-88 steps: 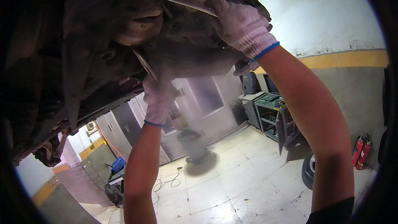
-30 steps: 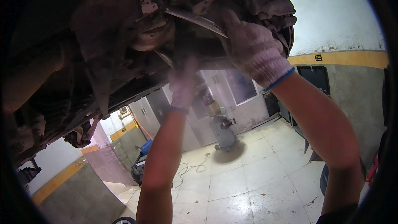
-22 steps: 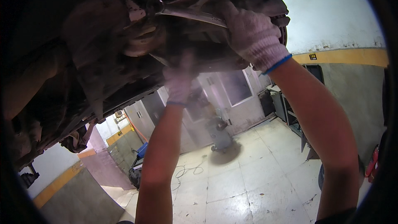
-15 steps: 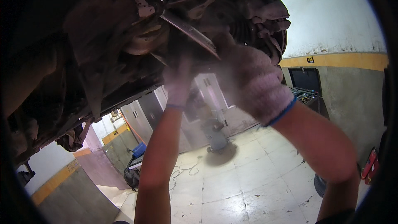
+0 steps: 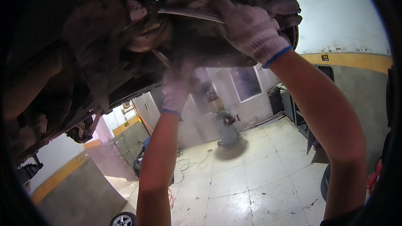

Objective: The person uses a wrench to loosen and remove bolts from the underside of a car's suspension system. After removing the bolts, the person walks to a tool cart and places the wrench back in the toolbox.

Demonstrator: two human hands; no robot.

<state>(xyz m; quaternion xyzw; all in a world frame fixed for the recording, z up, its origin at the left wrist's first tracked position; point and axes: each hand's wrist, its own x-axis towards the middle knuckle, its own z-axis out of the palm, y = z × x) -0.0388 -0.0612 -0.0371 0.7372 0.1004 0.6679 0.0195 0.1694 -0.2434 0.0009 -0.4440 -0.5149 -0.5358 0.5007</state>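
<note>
Overhead is the dark underside of a raised car (image 5: 94, 29). My right hand (image 5: 253, 31), in a pale knitted glove with a blue cuff, is closed around the end of a long metal wrench (image 5: 190, 13). The wrench's far end meets a fastener area beside a rounded metal part (image 5: 146, 39). Lower and to the left, my left hand (image 5: 178, 88), gloved the same way, is closed on a slim metal rod-like tool (image 5: 161, 58) that points up toward that rounded part. Blur hides its fingers partly, and the tool's upper tip is in shadow.
A wheel-hub assembly (image 5: 276, 6) hangs at the upper right. Below, a grey wheeled canister machine (image 5: 227, 129) stands on the tiled floor (image 5: 234, 175). A tool cart (image 5: 291, 104) is at the right, a wheel (image 5: 123, 219) at the lower left. A cable lies on the floor.
My right hand has swung the wrench's near end upward, so the wrench lies closer to level. My left hand has shifted slightly down and left. The whole view has shifted a little.
</note>
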